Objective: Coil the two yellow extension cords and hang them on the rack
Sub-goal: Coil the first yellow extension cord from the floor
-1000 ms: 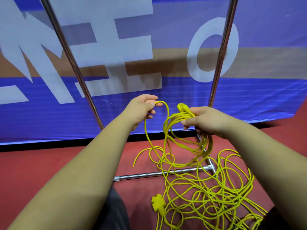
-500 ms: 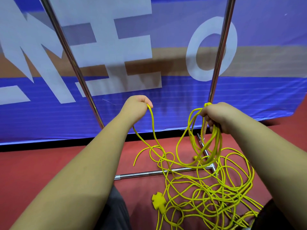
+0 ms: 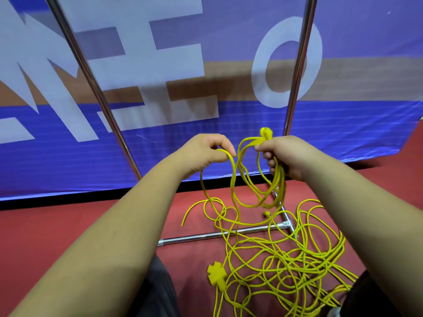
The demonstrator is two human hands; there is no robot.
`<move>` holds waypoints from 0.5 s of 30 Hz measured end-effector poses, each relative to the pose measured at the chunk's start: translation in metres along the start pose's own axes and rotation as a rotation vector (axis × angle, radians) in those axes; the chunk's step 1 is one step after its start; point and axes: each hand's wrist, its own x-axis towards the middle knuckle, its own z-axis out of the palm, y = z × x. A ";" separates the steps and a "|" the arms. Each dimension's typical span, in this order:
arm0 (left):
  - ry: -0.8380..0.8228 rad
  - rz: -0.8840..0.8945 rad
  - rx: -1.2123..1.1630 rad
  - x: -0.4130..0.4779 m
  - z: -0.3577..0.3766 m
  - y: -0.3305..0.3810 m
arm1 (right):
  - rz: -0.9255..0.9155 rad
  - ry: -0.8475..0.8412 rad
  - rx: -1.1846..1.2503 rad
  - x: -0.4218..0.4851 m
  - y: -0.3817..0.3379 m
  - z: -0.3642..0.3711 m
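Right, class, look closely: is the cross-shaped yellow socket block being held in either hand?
No, the cross-shaped socket block lies on the red floor, while the left hand and right hand grip yellow cord higher up.

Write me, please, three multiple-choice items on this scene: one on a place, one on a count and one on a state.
1. Where does the cross-shaped socket lie? A on a chair; B on the red floor; C on a table.
2. How many upright rack poles show? A one; B two; C four.
3. What does the right hand do? A hangs empty; B presses the floor; C grips cord loops.
Answers: B, it rests on the floor. B, one pole stands on each side. C, it is curled round them.
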 end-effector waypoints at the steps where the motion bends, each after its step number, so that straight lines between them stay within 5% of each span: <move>1: -0.020 0.020 -0.023 0.001 0.004 0.002 | -0.011 -0.021 -0.004 -0.001 0.001 0.003; 10: 0.058 -0.024 -0.133 0.018 0.032 -0.007 | 0.035 -0.246 0.198 -0.009 0.004 0.031; 15: 0.116 -0.033 0.097 0.023 0.027 -0.016 | 0.052 -0.234 0.153 -0.012 0.004 0.035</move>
